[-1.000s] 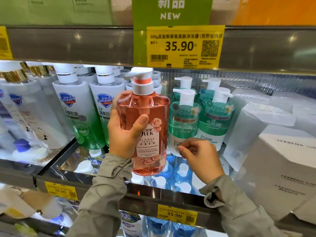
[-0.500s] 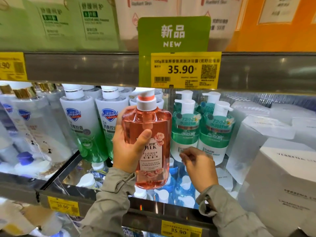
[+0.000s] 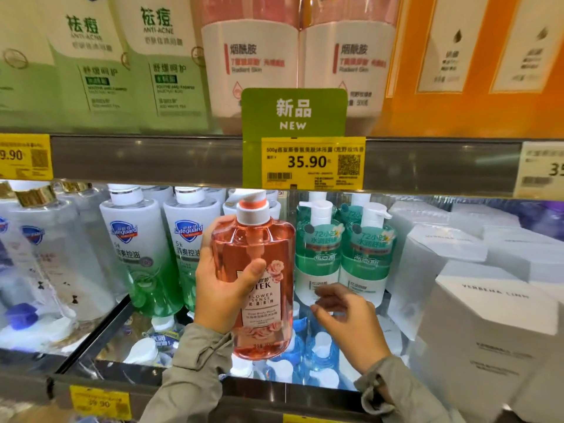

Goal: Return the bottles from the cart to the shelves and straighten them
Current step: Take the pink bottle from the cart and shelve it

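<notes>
- Now the pink bottle (image 3: pixel 254 279) hangs upright directly below the yellow price tag (image 3: pixel 312 163). The left hand (image 3: pixel 218 291) grips it round the middle, thumb across the label, just as it did 1 second ago. It is not yet set on the shelf (image 3: pixel 259 395).
- Meanwhile the right hand (image 3: pixel 354 328), curled by the teal bottles (image 3: pixel 364 261) 0.5 seconds ago, has loosened. Its fingers are now spread and blurred, holding nothing, below and a little right of the price tag. Whether the fingertips touch the front teal bottle cannot be told.
- Probably the free hand is squaring the 2 front teal bottles or nudging them aside, clearing the slot under the price tag for the pink bottle.
- Judged so, this bottle's return is nearly done: setting it down and facing its label forward remain.
</notes>
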`<state>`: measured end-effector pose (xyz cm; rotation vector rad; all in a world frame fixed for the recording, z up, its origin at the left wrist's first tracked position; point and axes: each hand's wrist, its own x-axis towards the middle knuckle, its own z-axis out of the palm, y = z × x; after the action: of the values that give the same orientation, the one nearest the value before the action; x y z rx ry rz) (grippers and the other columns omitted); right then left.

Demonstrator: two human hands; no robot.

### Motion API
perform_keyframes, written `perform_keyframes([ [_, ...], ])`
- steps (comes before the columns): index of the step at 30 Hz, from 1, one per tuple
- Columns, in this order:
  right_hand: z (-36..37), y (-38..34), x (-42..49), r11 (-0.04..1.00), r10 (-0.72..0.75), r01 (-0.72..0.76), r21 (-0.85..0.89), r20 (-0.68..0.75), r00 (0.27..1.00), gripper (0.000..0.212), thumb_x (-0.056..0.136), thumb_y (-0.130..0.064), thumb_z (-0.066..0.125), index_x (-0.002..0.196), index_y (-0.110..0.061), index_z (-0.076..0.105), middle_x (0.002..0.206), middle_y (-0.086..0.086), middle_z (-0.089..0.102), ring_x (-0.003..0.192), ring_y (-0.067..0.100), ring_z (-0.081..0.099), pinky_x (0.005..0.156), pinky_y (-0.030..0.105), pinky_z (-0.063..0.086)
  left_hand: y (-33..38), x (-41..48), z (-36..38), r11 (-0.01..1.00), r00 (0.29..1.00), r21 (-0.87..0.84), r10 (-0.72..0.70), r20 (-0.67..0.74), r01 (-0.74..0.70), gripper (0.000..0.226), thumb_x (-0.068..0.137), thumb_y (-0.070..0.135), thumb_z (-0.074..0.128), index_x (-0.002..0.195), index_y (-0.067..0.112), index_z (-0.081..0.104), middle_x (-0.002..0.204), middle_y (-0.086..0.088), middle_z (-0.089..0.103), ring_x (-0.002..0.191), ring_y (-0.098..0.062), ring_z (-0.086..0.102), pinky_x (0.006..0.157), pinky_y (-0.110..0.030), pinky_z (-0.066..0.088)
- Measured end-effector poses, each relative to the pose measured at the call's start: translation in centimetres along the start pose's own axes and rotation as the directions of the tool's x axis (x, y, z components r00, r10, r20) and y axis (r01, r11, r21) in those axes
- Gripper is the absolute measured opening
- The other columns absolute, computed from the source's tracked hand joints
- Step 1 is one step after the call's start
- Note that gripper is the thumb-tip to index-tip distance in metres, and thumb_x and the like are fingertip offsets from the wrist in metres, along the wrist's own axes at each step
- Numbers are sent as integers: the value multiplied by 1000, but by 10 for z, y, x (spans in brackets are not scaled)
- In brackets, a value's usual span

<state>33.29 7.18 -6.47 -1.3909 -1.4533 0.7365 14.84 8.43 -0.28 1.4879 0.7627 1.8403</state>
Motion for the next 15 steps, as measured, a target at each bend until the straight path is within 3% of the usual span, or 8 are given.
perform_keyframes([
  [3, -6, -8, -13, 999, -2, 0, 40, 44, 999, 25, 79, -6, 74, 95, -22, 64, 85, 3, 67, 84, 13, 64, 68, 16, 52, 4, -5, 0, 999, 1000, -37, 13, -6, -13, 87, 47, 68, 79, 117, 30, 46, 102, 16, 69, 94, -3, 66, 76, -15, 52],
  [7, -16, -11, -28, 999, -14, 17, -30, 86, 996, 27, 78, -13, 76, 97, -26, 63, 88, -3, 66, 87, 6, 61, 76, 22, 54, 7, -15, -2, 996, 996, -22, 85, -15, -86, 85, 54, 67, 76, 122, 28, 43, 107, 22, 66, 99, 0, 64, 80, -15, 52],
  [12, -29, -14, -43, 998, -25, 28, -53, 64, 998, 26, 78, -12, 75, 98, -26, 65, 93, -17, 69, 93, 1, 64, 82, 24, 53, 10, -28, 10, 967, 966, 31, 254, -45, -252, 64, 58, 68, 74, 116, 50, 54, 112, 24, 63, 104, 4, 59, 92, -16, 47],
  [15, -38, -18, -54, 999, -12, 14, -42, 47, 999, 29, 78, -14, 74, 96, -34, 65, 93, -21, 69, 94, 0, 65, 83, 20, 51, 8, -41, 19, 957, 963, 117, 269, -16, -265, 74, 53, 70, 76, 117, 38, 57, 111, 26, 64, 99, 4, 61, 90, -14, 46],
])
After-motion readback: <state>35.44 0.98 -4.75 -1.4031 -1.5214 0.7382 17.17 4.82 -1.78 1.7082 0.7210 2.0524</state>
